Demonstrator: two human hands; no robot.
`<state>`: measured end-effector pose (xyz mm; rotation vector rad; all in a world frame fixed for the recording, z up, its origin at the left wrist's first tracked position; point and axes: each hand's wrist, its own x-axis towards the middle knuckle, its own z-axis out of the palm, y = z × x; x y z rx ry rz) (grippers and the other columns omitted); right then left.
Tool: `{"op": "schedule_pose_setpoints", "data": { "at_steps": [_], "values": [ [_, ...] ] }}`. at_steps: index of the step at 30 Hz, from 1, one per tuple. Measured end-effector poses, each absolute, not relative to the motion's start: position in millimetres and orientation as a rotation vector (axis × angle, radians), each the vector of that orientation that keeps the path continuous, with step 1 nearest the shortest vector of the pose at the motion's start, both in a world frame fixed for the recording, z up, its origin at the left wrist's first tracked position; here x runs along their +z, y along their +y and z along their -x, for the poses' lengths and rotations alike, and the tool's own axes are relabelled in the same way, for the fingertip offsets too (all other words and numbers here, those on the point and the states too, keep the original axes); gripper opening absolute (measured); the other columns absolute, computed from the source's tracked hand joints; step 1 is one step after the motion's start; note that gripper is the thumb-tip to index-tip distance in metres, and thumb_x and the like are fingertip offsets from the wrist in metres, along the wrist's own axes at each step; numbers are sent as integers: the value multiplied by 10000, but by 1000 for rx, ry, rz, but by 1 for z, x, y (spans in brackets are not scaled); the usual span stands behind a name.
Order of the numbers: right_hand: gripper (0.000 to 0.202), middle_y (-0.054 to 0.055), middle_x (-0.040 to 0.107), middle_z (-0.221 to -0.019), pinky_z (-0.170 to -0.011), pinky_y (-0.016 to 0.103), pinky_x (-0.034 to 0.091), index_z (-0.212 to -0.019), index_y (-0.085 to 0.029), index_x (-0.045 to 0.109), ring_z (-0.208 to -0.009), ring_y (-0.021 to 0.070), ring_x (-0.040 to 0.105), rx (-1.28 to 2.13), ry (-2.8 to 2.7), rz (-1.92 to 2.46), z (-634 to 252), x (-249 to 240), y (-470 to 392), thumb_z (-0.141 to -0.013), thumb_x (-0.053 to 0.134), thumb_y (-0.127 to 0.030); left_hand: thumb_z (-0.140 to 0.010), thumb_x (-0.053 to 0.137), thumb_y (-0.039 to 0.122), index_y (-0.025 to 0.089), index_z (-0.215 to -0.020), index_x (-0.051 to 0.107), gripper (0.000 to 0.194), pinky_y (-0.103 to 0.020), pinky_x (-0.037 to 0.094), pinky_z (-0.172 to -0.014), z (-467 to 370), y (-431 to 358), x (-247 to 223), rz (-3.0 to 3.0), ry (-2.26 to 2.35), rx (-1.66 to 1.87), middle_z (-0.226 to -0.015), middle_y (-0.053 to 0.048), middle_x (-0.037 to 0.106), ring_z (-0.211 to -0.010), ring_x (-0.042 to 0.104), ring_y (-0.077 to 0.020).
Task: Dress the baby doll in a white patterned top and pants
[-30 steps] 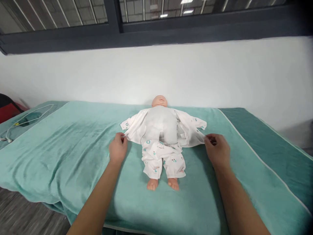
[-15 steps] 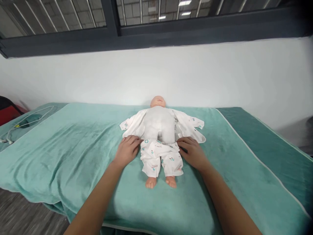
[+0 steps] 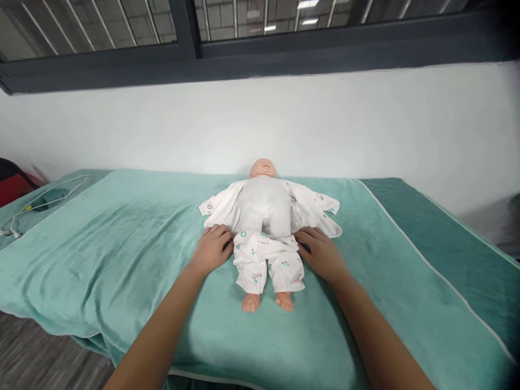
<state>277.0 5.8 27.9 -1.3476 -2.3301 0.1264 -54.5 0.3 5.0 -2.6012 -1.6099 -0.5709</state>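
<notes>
On its back lies a baby doll [image 3: 266, 197] with a white torso, head toward the wall and bare feet toward me. White printed baby pants [image 3: 266, 254] are bunched low on its legs, below the torso. A white baby shirt [image 3: 311, 203] is spread open under it, sleeves out to both sides. My left hand [image 3: 213, 249] rests palm down beside the waistband, fingers slightly bent and just off the cloth. At the other side of the waistband, the bent fingers of my right hand [image 3: 319, 250] hold the pants' edge; its fingertips are partly hidden.
A green sheet [image 3: 134, 254] with wrinkles on the left covers the bed. A white cable [image 3: 52, 192] lies at the far left near a red and black bag [image 3: 14, 184]. Behind the bed is a white wall [image 3: 162, 127] under a dark window frame [image 3: 284, 59].
My left fingers have drawn slightly left, away from the pants' waistband. My right hand, the doll and its clothes look almost the same.
</notes>
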Motion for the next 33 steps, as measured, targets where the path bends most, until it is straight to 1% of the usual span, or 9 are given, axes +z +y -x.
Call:
{"op": "schedule_pose_setpoints", "data": {
  "at_steps": [2,6,9,12,15,19,25,30,33],
  "values": [
    [212,91,686,-1005,-848,353,434,-981,-207,684,-961,247,578,107,-2317,1392,-277,27,7,-953,481,-260,-929,492,268,218,-928,633,149,-415,401,-825,55,0,5,2596,-1609,-576,-998,-61,638,-959,538,-249],
    [260,72,674,-843,-761,326,416,-811,-207,658,-839,219,595,116,-2338,1489,-275,29,9,-961,454,-268,-931,490,274,218,-918,621,142,-411,409,-818,55,1,5,2595,-1606,-597,-1003,-63,640,-960,537,-249],
    [349,65,649,-758,-681,317,385,-696,-209,597,-793,214,599,127,-2277,1581,-274,29,10,-980,428,-321,-928,488,276,218,-868,606,144,-412,408,-804,55,1,6,2592,-1612,-597,-956,-62,637,-936,538,-247],
    [382,53,634,-737,-666,320,379,-664,-211,560,-776,210,601,190,-2210,1570,-275,26,10,-987,426,-362,-920,488,267,215,-819,578,145,-408,406,-795,55,1,6,2578,-1616,-599,-913,-58,625,-915,535,-244],
    [316,35,635,-769,-683,320,414,-756,-218,602,-763,198,597,337,-2100,1454,-278,23,9,-983,467,-391,-914,487,255,214,-817,563,130,-402,410,-795,55,1,5,2572,-1617,-613,-907,-57,620,-908,531,-240],
    [166,34,663,-940,-748,316,479,-978,-245,649,-841,188,617,536,-1926,1214,-280,21,7,-964,542,-371,-910,492,250,216,-825,557,113,-398,418,-806,55,1,3,2572,-1632,-642,-914,-55,620,-913,528,-240],
    [139,48,672,-1038,-810,341,512,-1005,-265,673,-946,205,631,682,-1953,1050,-279,25,5,-967,548,-315,-923,482,247,211,-792,571,162,-397,427,-818,57,2,1,2567,-1647,-682,-924,-61,628,-911,530,-236],
    [142,66,641,-1127,-836,350,537,-1038,-280,682,-1048,226,616,748,-1949,983,-280,27,5,-951,576,-316,-941,476,268,212,-834,588,165,-391,429,-814,57,1,1,2550,-1678,-726,-932,-59,632,-917,536,-235],
    [124,68,627,-1129,-833,350,535,-1030,-277,667,-1050,225,607,756,-1949,975,-280,27,5,-941,589,-314,-949,472,283,216,-857,587,162,-391,428,-812,57,1,1,2538,-1691,-747,-926,-57,634,-911,540,-238]
  ]
}}
